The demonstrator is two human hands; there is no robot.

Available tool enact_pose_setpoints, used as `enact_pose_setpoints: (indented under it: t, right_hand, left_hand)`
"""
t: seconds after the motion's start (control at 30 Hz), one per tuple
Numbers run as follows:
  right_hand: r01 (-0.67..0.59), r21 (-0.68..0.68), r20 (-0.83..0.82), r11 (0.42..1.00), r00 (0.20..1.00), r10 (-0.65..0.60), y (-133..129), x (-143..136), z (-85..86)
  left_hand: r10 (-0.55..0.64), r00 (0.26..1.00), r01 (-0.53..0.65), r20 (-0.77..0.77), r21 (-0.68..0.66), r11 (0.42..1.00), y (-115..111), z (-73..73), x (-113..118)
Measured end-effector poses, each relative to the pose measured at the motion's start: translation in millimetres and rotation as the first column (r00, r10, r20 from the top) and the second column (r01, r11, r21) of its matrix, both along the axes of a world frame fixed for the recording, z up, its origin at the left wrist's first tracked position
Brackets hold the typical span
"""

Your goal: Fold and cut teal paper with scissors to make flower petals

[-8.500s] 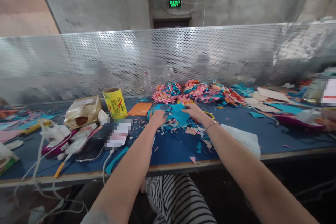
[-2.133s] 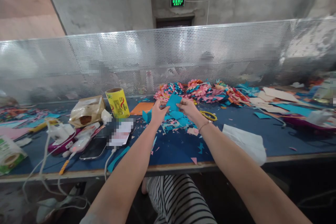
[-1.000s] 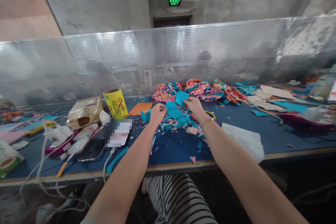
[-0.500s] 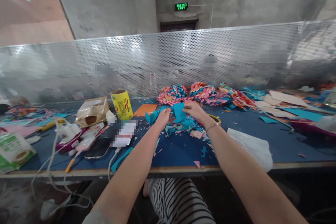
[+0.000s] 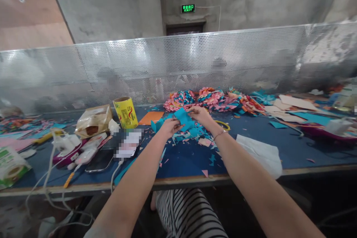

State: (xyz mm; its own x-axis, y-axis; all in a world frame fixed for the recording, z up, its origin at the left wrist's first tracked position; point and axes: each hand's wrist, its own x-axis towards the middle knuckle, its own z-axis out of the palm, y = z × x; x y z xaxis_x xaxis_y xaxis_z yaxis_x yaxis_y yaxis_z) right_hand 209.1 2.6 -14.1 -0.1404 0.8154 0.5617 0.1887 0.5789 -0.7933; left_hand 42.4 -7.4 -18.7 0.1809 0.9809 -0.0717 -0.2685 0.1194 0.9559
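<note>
Between my hands is a folded piece of blue paper [image 5: 182, 116], held above a heap of blue paper scraps [image 5: 196, 131]. My left hand [image 5: 170, 126] pinches its lower left side, the fingers closed. With thumb and fingers together, my right hand [image 5: 200, 114] grips the paper's upper right edge. Just behind my hands lie pink, blue and orange paper flowers [image 5: 210, 98]. A yellow-handled tool [image 5: 224, 125], partly hidden by my right wrist, rests beside the scraps.
Left of my arms are a yellow cylindrical container [image 5: 126, 113], a brown bag [image 5: 94, 119], phones [image 5: 100, 159] and white cables [image 5: 48, 173]. A white sheet [image 5: 260, 155] lies by my right forearm. Perforated metal panels [image 5: 173, 57] stand behind the table.
The blue paper has turned from upright to tilted. My left hand has come closer under it, and the whole view has shifted slightly.
</note>
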Motion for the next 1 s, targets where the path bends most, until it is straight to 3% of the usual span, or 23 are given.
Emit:
enact_pose_setpoints:
  t: [0.1, 0.17, 0.3, 0.37, 0.43, 0.47, 0.53, 0.57, 0.63, 0.73, 0.87, 1.0]
  right_hand:
    - [-0.071, 0.088, 0.072, 0.994, 0.995, 0.065, -5, 7, 4.6]
    - [-0.092, 0.102, 0.213, 0.99, 0.975, 0.069, -5, 13, 4.8]
    - [-0.063, 0.102, 0.561, 0.993, 0.828, -0.005, -1, 27, 2.8]
    - [0.062, 0.118, 0.663, 0.991, 0.738, -0.125, -1, 35, 3.8]
    - [0.31, 0.107, 0.74, 0.945, 0.61, -0.284, -4, 46, 5.6]
    - [0.483, 0.078, 0.789, 0.872, 0.505, -0.35, -6, 51, 6.1]
    - [0.663, -0.041, 0.901, 0.747, 0.348, -0.26, -10, 62, 5.4]
    - [0.671, -0.116, 0.93, 0.733, 0.332, -0.156, -11, 66, 4.1]
    - [0.68, -0.194, 0.936, 0.708, 0.344, -0.074, -12, 71, 0.6]
    - [0.701, -0.222, 0.909, 0.678, 0.401, -0.117, -11, 71, -4.8]
    - [0.694, -0.286, 0.869, 0.661, 0.478, -0.127, -7, 69, -8.7]
    - [0.715, -0.248, 0.875, 0.653, 0.455, -0.165, -2, 70, -11.3]
  left_hand:
    - [0.102, 0.992, -0.107, 0.07, 0.065, 0.992, 4, -0.5, -2]
    - [0.179, 0.974, -0.194, 0.14, 0.107, 0.975, 6, 0.2, -3]
    - [0.166, 0.98, -0.182, 0.108, 0.159, 0.97, 5, 1.7, -5]
    - [0.185, 0.983, -0.185, 0.018, 0.213, 0.959, 5, 1.7, -6]
    - [0.251, 0.966, -0.223, -0.065, 0.288, 0.931, 7, 1.2, -7]
    - [0.299, 0.949, -0.251, -0.102, 0.328, 0.911, 9, 0.8, -8]
    - [0.404, 0.898, -0.305, -0.172, 0.419, 0.855, 13, -0.3, -11]
    - [0.454, 0.868, -0.32, -0.2, 0.472, 0.821, 16, -1.0, -12]
    - [0.526, 0.818, -0.32, -0.232, 0.575, 0.753, 20, -2.7, -14]
    - [0.551, 0.794, -0.266, -0.256, 0.669, 0.694, 24, -5.0, -15]
    - [0.552, 0.762, -0.226, -0.337, 0.661, 0.715, 25, -5.4, -16]
    - [0.524, 0.751, -0.18, -0.402, 0.639, 0.748, 22, -3.1, -16]
